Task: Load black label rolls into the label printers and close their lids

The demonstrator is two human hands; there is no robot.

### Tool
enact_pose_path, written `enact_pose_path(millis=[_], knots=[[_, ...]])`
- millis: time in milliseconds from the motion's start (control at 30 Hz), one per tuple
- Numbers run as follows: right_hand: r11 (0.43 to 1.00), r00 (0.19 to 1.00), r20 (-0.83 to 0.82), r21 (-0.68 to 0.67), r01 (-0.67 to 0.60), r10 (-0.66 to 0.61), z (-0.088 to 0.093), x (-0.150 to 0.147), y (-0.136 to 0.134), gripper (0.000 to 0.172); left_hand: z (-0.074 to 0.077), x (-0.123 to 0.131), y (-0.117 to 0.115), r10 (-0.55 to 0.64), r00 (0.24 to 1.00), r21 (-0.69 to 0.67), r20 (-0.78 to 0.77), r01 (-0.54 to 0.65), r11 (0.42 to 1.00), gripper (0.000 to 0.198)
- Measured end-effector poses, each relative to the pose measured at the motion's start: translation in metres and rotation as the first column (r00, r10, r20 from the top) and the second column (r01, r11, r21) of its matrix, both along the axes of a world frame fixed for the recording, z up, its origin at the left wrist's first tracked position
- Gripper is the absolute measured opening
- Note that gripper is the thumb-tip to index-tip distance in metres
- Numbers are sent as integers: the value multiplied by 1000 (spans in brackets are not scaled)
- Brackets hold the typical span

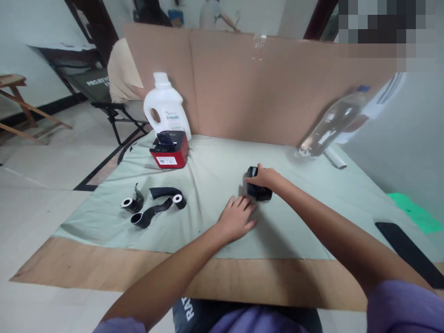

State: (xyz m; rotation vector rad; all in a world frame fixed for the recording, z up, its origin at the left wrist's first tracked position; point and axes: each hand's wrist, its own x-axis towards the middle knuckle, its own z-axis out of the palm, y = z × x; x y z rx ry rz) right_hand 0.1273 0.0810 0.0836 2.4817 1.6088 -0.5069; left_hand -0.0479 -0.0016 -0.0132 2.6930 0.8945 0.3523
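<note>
My right hand (268,179) is closed around a glossy black box-shaped object (259,190) on the pale green cloth; its exact kind does not show. The palm covers part of its upper right side. Just to the left and nearer to me, my left hand (237,217) rests flat on the cloth with its fingers apart, holding nothing. Further left lie black rolls with white cores, one (132,203) with a loose tail and another (179,201) beside curled black strips (152,212). Behind them stands a small red and black printer (171,152).
A white jug (168,106) stands behind the printer. At the back, a cardboard panel (243,88) borders the table. A clear plastic bottle (329,122) leans at the right, near a grey tube (336,157). A black phone-like slab (409,252) lies at the right edge. A person sits behind the panel.
</note>
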Motion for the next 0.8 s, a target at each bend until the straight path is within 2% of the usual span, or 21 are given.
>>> enact_pose_path(millis=[100,200,267,333,400,533,600,667,733,800], knots=[[994,996,-80,112,-18,27,4,25,-4,110,2,-3,1,1,1000,-27,24,-1,1000,47],[952,931,-363,296,79,36,-3,57,-16,91,2,-3,5,125,990,-79,59,-121,990,51],[933,839,-543,311,179,20,-16,71,-29,74,3,-1,11,236,969,-122,68,-227,966,57],[937,768,-640,266,226,-4,-34,78,-43,64,5,3,20,287,956,-166,62,-273,947,62],[932,708,-707,255,258,-2,-53,80,-56,62,9,9,33,278,960,-204,45,-263,943,67],[899,584,-808,312,306,81,-82,78,-66,69,7,25,59,168,986,-191,13,-162,968,74],[883,601,-783,384,269,158,-90,75,-68,69,-1,33,65,145,989,-139,30,-140,980,72],[828,659,-710,509,235,249,-93,71,-70,66,-11,37,63,161,985,-69,56,-157,985,70],[766,704,-636,609,208,315,-93,68,-75,64,-18,37,55,178,981,4,77,-179,984,68],[754,711,-614,632,182,343,-93,65,-83,63,-22,34,43,175,980,72,90,-182,981,66]])
